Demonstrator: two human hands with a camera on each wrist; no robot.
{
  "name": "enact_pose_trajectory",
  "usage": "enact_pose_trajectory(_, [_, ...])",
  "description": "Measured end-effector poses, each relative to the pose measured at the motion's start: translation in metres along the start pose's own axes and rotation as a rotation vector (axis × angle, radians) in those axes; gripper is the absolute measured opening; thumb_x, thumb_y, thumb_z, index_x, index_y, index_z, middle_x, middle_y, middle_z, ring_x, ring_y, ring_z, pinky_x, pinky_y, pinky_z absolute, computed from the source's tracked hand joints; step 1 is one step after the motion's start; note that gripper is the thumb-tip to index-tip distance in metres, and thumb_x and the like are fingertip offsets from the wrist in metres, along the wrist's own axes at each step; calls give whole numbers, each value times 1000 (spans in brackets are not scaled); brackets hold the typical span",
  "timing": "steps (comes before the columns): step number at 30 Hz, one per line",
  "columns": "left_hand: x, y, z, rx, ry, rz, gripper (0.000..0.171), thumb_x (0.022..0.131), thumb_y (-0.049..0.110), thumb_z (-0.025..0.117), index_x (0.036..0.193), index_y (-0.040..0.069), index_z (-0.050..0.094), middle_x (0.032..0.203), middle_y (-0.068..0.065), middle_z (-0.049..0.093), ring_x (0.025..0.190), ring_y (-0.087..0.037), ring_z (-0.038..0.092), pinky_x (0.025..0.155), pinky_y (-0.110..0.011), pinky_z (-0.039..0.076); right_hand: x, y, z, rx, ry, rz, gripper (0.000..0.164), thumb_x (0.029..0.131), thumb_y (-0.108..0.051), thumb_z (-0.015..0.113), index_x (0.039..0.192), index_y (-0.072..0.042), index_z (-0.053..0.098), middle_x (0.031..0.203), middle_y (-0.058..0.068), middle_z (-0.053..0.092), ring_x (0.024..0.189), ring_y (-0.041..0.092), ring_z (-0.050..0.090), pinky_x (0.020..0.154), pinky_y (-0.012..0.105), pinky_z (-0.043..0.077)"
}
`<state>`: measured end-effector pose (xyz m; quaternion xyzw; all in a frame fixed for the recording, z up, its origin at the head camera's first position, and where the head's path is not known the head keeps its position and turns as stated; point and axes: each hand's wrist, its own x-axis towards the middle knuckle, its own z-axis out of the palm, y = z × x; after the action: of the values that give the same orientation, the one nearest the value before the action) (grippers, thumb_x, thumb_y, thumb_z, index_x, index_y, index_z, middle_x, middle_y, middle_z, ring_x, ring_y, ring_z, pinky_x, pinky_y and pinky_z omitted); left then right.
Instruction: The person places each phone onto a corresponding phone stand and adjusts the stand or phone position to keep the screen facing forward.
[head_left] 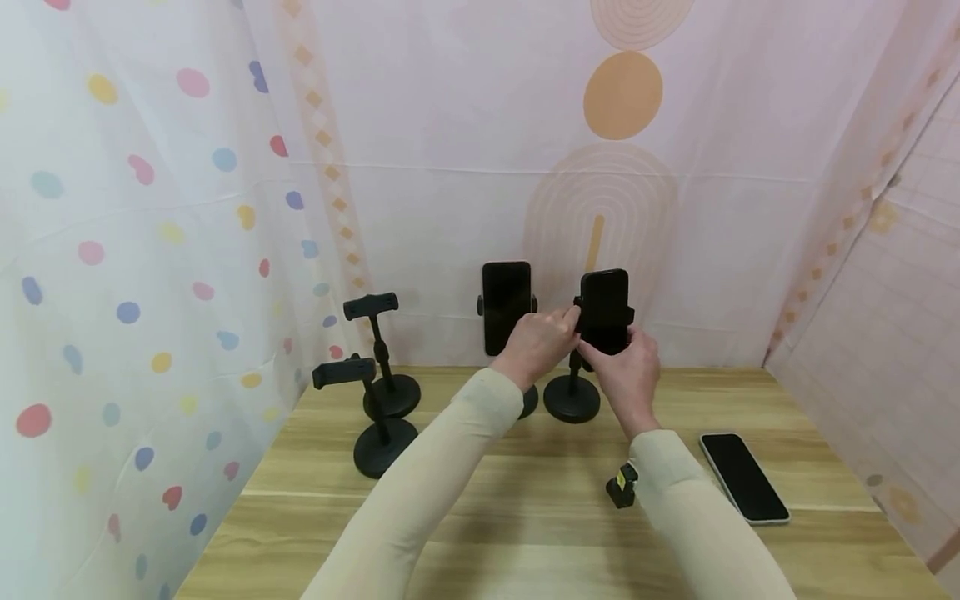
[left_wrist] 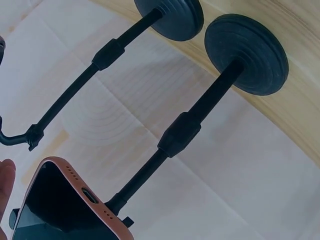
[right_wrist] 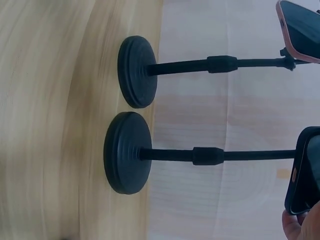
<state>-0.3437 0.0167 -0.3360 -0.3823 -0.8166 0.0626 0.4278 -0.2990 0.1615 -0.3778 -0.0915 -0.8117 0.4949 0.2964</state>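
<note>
A smartphone in a black case (head_left: 604, 304) stands upright in the clamp of a black phone stand (head_left: 572, 400) at the back of the table. My left hand (head_left: 536, 342) holds the clamp's left side with bent fingers. From below and the right, my right hand (head_left: 630, 371) grips the phone's lower part, thumb at its lower left. In the right wrist view, my right fingers (right_wrist: 300, 225) reach the bottom of the black-cased phone (right_wrist: 302, 177). Left of it, a pink-edged phone (left_wrist: 70, 200) sits in another stand (left_wrist: 180, 135), whose lower part is partly hidden by my left arm in the head view.
Two phone stands without phones (head_left: 382, 358) (head_left: 375, 425) stand at the left of the wooden table (head_left: 525, 517). A phone with a light edge (head_left: 744, 477) lies flat at the right. A small black device with a yellow mark (head_left: 622, 486) is by my right cuff. Printed curtains hang behind.
</note>
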Motion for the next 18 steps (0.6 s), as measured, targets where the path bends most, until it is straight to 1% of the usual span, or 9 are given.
enact_pose_trajectory(5, [1, 1, -1, 11, -41, -9, 32, 93, 25, 72, 117, 5, 69, 94, -2, 73, 66, -9, 67, 57, -20, 54, -1, 0, 3, -4, 30, -25, 70, 76, -40, 84, 122, 5, 57, 118, 22, 54, 106, 36, 51, 92, 51, 41])
enact_pose_trajectory(9, [2, 2, -4, -31, -70, -20, 35, 95, 22, 70, 124, 3, 67, 103, -4, 73, 71, -10, 69, 59, -21, 55, -2, 0, 3, -9, 36, -28, 70, 77, -38, 84, 125, 4, 55, 119, 22, 52, 106, 36, 49, 93, 51, 40])
enact_pose_trajectory(11, [2, 3, -5, -80, -90, -45, 36, 96, 20, 68, 127, 2, 65, 106, -5, 73, 72, -11, 70, 60, -22, 55, -2, 0, 3, -11, 34, -27, 72, 77, -39, 84, 127, 4, 55, 120, 22, 52, 107, 36, 49, 93, 51, 40])
enact_pose_trajectory(12, [2, 4, -4, -114, -100, -64, 36, 97, 18, 66, 128, 1, 64, 104, -6, 73, 71, -12, 69, 59, -22, 55, -2, 0, 3, -14, 32, -25, 73, 77, -40, 84, 127, 4, 54, 121, 22, 52, 107, 36, 49, 93, 51, 40])
enact_pose_trajectory(14, [1, 5, -4, -183, -114, -106, 37, 97, 18, 63, 129, 0, 63, 96, -6, 73, 66, -12, 67, 57, -24, 54, -2, 0, 3, -23, 33, -28, 74, 77, -42, 83, 127, 4, 54, 121, 23, 52, 108, 36, 49, 93, 51, 41])
enact_pose_trajectory(16, [2, 6, -3, -245, -123, -143, 37, 96, 18, 60, 128, -1, 62, 84, -6, 70, 59, -13, 63, 54, -25, 52, -1, 1, 2, -37, 37, -33, 72, 78, -41, 83, 125, 5, 54, 120, 24, 52, 108, 37, 49, 93, 52, 40])
enact_pose_trajectory(18, [5, 7, -3, -304, -138, -180, 39, 98, 21, 57, 128, -3, 62, 79, -7, 68, 57, -15, 62, 55, -27, 53, 0, 2, 2, -43, 43, -39, 68, 79, -39, 81, 123, 6, 54, 119, 24, 53, 109, 38, 49, 92, 52, 40])
